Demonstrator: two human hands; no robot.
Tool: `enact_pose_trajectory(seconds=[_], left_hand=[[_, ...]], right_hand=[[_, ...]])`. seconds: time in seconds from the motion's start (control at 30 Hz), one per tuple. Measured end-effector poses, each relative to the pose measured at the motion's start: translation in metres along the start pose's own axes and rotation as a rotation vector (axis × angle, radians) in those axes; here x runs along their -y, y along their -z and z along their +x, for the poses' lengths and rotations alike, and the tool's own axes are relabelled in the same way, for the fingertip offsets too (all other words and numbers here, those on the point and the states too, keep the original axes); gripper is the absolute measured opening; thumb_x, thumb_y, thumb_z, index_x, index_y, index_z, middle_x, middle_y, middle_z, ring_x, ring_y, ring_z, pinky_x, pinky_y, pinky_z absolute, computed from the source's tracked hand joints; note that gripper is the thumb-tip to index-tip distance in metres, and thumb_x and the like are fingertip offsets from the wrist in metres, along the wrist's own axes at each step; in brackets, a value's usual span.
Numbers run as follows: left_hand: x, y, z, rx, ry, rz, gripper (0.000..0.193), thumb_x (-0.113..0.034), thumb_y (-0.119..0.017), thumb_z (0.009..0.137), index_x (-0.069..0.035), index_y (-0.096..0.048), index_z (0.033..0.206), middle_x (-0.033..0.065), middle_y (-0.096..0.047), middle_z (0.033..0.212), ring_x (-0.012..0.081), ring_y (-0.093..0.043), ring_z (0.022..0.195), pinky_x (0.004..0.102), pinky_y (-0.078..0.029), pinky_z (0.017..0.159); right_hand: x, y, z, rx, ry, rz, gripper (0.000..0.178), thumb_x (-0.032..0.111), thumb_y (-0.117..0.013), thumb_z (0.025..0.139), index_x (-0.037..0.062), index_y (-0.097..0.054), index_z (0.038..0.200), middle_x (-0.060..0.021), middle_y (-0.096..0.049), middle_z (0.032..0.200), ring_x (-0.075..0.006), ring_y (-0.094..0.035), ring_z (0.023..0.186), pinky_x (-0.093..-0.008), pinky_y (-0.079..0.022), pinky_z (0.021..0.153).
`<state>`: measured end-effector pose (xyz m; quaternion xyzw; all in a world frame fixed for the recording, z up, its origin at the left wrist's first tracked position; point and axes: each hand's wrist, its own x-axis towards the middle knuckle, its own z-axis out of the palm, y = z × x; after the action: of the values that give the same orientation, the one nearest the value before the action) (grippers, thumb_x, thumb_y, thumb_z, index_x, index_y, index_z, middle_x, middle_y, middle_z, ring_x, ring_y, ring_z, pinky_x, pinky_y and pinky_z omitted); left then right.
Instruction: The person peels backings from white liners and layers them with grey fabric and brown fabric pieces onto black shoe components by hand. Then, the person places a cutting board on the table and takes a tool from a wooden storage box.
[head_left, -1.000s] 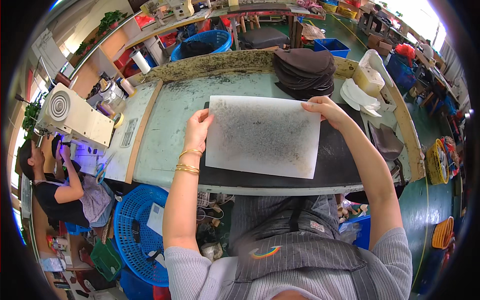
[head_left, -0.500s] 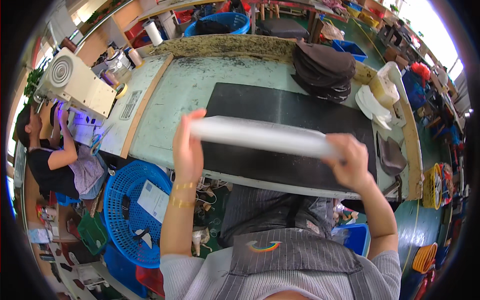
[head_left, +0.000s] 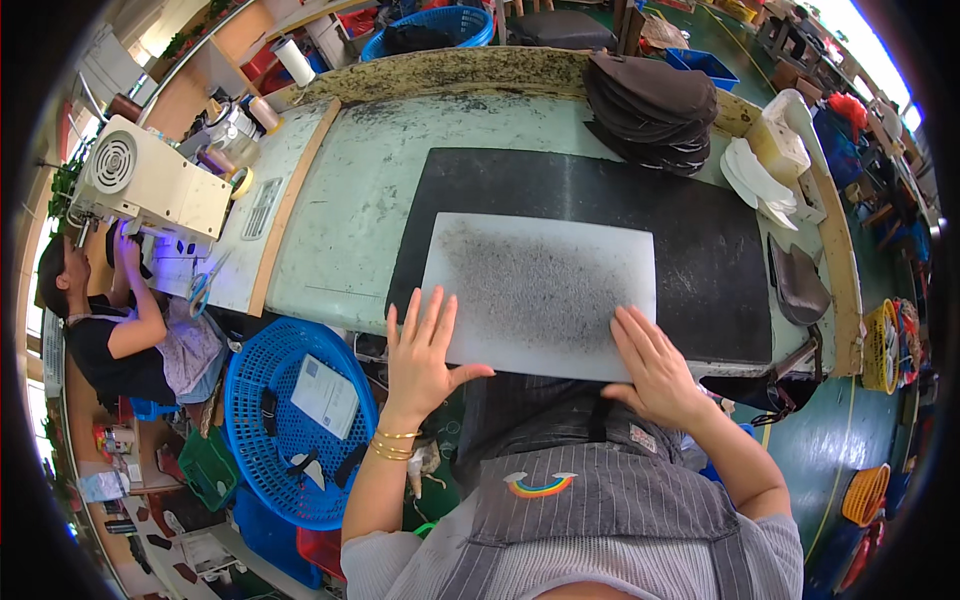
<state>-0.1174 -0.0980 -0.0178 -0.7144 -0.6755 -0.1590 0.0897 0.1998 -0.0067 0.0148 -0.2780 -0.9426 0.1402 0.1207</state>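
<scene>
A white rectangular board (head_left: 545, 290), speckled with dark marks, lies flat on a larger black mat (head_left: 710, 260) on the pale green worktable (head_left: 350, 200). Its near edge reaches the table's front. My left hand (head_left: 424, 350) rests at the board's near left corner, fingers stretched and thumb out to the side. At the near right side my right hand (head_left: 652, 368) lies with its fingers flat on the board's edge. Neither hand grips anything.
A stack of dark brown pieces (head_left: 650, 110) stands at the back right, beside white curved pieces (head_left: 755, 180) and a brown piece (head_left: 797, 282). Left are a blue basket (head_left: 240, 420), scissors (head_left: 203, 285), and a co-worker (head_left: 120, 320) at a sewing machine (head_left: 150, 180).
The white board, held tilted edge-on and blurred between both hands, now lies flat on the black mat. My hands have come lower and nearer, and their fingers have straightened out.
</scene>
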Motion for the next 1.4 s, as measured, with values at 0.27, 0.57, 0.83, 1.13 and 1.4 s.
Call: enact_pose_trajectory(seconds=[0.27,0.57,0.83,1.13,1.4], left_hand=[[-0.012,-0.015,0.04,0.027,-0.043,0.016,0.1,-0.068,-0.067,0.058,-0.008,-0.046,0.135,0.0205,-0.037,0.141,0.0427,-0.031,0.13,0.0532,-0.027,0.105],[-0.009,-0.027,0.034,-0.032,-0.063,-0.024,0.099,-0.057,-0.077,0.058,-0.006,-0.043,0.136,0.0187,-0.033,0.145,0.0413,-0.029,0.133,0.0489,-0.031,0.106],[-0.026,0.0,0.054,0.209,0.036,0.074,0.109,-0.066,-0.071,0.058,-0.005,-0.035,0.141,0.0194,-0.026,0.148,0.0397,-0.018,0.138,0.0503,-0.021,0.11],[-0.105,0.001,0.204,0.251,-0.312,-0.225,0.054,-0.027,-0.075,0.073,0.003,-0.057,0.115,0.018,-0.054,0.124,0.0375,-0.048,0.115,0.0448,-0.038,0.098],[-0.193,-0.05,0.326,0.465,-0.709,-0.578,0.041,-0.021,-0.076,0.073,0.0,-0.064,0.106,0.0138,-0.061,0.113,0.0308,-0.057,0.102,0.0386,-0.046,0.089]], right_hand=[[-0.042,-0.017,0.013,-0.093,-0.036,-0.141,0.069,0.047,-0.052,0.089,-0.0031,-0.039,0.135,-0.0203,-0.033,0.144,-0.033,-0.026,0.137,-0.0426,-0.024,0.111],[-0.045,-0.033,0.006,-0.309,-0.005,-0.064,0.064,0.047,-0.047,0.091,-0.0029,-0.043,0.131,-0.0231,-0.036,0.141,-0.0344,-0.03,0.135,-0.0441,-0.023,0.111],[-0.098,0.039,-0.028,-0.438,-0.071,0.168,0.044,0.037,-0.06,0.087,-0.0006,-0.058,0.11,-0.021,-0.054,0.118,-0.0356,-0.053,0.108,-0.0413,-0.043,0.094],[-0.26,0.101,-0.064,-0.596,-0.812,0.17,0.034,0.032,-0.06,0.087,0.0019,-0.06,0.103,-0.0164,-0.059,0.1,-0.0334,-0.059,0.093,-0.0402,-0.048,0.079],[-0.306,0.129,-0.069,-0.57,-1.137,0.307,0.024,0.025,-0.061,0.086,0.0025,-0.062,0.092,-0.0128,-0.061,0.082,-0.0307,-0.062,0.08,-0.0397,-0.049,0.071]])
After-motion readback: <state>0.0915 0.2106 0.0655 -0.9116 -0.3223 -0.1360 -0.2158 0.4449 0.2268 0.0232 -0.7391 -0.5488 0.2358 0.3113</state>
